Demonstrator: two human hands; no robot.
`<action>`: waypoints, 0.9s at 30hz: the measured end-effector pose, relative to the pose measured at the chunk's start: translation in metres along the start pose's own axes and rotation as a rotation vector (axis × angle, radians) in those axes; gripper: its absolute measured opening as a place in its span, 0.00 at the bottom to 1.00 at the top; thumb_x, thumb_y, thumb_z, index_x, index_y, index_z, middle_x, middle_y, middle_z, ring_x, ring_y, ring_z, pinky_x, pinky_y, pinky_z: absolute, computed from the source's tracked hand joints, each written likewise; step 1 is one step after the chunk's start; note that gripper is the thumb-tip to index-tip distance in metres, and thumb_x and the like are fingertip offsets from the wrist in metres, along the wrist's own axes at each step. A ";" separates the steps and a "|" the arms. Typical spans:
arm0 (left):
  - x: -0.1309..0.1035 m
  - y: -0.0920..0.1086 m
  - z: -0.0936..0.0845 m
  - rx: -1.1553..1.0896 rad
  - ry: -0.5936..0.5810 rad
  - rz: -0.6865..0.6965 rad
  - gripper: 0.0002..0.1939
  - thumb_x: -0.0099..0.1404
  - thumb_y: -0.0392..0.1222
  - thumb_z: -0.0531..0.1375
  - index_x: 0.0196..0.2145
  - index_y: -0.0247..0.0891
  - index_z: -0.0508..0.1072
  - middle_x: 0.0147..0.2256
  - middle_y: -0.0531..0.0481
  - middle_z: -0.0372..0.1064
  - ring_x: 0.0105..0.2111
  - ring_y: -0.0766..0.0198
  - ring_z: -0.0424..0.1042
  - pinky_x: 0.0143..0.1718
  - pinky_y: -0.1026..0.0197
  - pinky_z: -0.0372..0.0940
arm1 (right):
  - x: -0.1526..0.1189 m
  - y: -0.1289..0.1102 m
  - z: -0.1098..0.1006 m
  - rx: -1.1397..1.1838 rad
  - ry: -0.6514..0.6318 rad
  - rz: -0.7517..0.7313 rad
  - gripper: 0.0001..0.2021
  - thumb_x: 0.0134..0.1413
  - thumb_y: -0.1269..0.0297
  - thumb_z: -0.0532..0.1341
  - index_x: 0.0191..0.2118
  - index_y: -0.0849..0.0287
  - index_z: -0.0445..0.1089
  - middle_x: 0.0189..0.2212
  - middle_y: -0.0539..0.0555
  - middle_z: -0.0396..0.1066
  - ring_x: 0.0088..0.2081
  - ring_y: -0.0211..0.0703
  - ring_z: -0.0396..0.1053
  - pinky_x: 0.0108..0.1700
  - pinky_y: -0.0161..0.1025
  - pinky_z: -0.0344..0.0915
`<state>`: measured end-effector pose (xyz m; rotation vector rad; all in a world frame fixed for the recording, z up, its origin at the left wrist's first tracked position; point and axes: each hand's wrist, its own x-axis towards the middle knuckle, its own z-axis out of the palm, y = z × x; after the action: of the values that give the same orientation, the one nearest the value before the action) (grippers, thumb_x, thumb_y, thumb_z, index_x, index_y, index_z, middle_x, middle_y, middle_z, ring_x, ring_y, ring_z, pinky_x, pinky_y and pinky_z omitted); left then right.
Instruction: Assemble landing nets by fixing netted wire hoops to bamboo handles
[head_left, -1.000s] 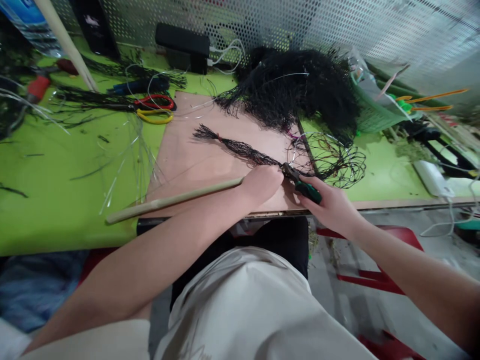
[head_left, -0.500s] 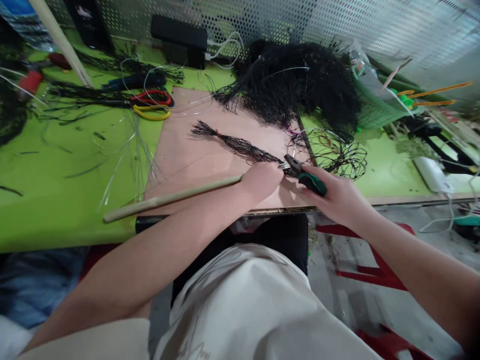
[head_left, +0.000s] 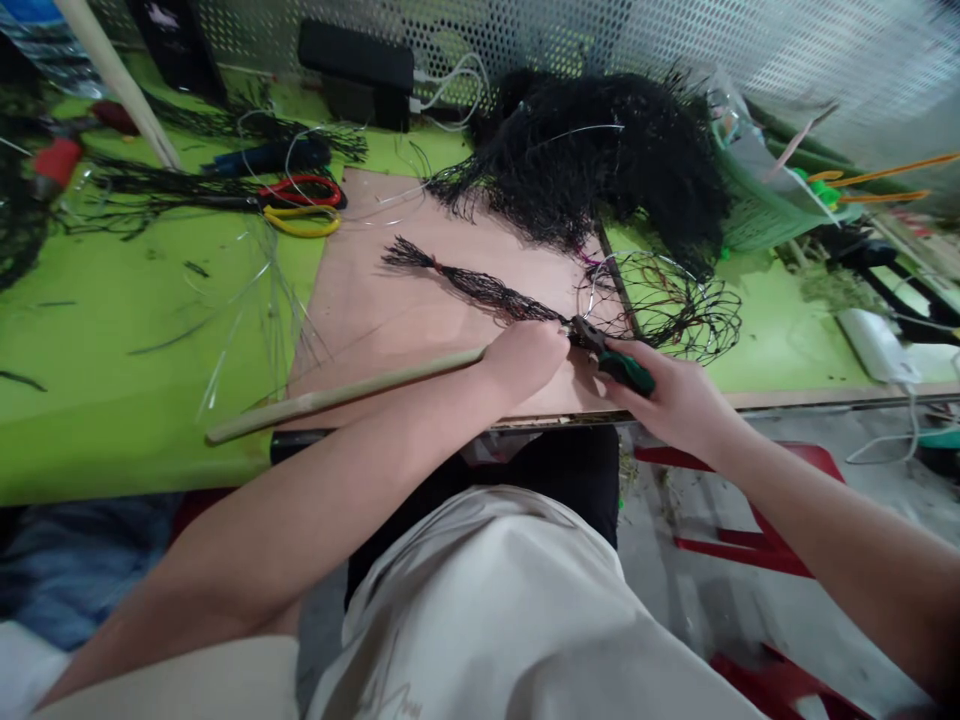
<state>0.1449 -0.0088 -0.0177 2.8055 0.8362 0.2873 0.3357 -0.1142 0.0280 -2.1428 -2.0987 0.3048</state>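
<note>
A bundle of thin black strands [head_left: 491,290] lies slantwise on the pinkish board [head_left: 367,300], its frayed end at upper left and a reddish tie near that end. My left hand [head_left: 527,362] is closed round the bundle's lower right part, just beside the plier jaws. In my right hand [head_left: 675,398] are pliers with green and black handles [head_left: 626,370]; their jaws are at the strands next to my left fingers. Whether the jaws are fully closed is too small to tell. Beyond them the strands spread into a loose looped tangle [head_left: 686,315]. A pale wooden stick [head_left: 337,397] runs under my left wrist.
A large black fibre pile [head_left: 600,150] sits behind the board, beside a green basket [head_left: 765,205]. Scissors with red and yellow handles [head_left: 304,205], loose clear strands and more black bundles lie at left. A white power strip [head_left: 874,345] is at right, a black box [head_left: 356,70] at the back.
The plier jaws have turned slightly and sit lower against the strands. My left hand still grips the bundle in nearly the same place. The view has shifted slightly.
</note>
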 end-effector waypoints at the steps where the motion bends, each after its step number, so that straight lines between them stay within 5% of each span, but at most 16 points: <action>1: 0.000 0.000 0.000 -0.001 0.001 -0.002 0.16 0.72 0.29 0.51 0.48 0.28 0.76 0.49 0.38 0.76 0.48 0.54 0.78 0.49 0.53 0.72 | 0.000 -0.001 -0.001 0.021 0.019 0.009 0.27 0.60 0.51 0.59 0.62 0.55 0.67 0.41 0.57 0.80 0.38 0.55 0.78 0.38 0.46 0.69; 27: 0.000 -0.001 -0.005 -0.031 -0.023 0.004 0.15 0.71 0.29 0.51 0.47 0.28 0.77 0.46 0.39 0.77 0.47 0.52 0.78 0.48 0.53 0.72 | 0.004 -0.002 -0.013 -0.346 -0.023 -0.140 0.29 0.60 0.54 0.56 0.64 0.57 0.66 0.39 0.61 0.77 0.33 0.54 0.74 0.34 0.44 0.64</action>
<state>0.1433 -0.0078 -0.0131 2.7769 0.8136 0.2656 0.3363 -0.1096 0.0406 -2.1526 -2.4514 -0.0543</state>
